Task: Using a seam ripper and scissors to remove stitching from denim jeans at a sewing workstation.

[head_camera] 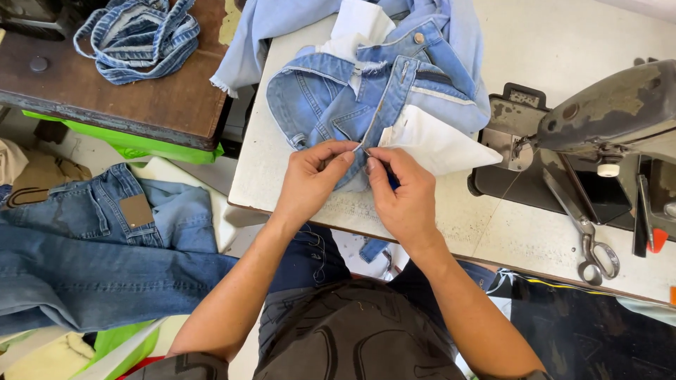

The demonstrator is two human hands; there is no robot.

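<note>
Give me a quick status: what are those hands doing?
Left hand and right hand both pinching the light-blue jeans at the fly. Scissors lie clear, right.

Both hands, left hand (313,176) and right hand (401,190), pinch the jeans (331,105): faded light-blue denim, soft and matt, with a frayed raw edge, a dull metal button (419,37) and thin white pocket cloth (433,144) just past the right fingers. Under them the table (507,232) looks like worn off-white laminate, scuffed and stained. Off to the right sit a grimy, matt grey metal sewing machine (612,112) and shiny steel scissors (595,253), while far left is a dark, scratched wooden bench (141,98).
</note>
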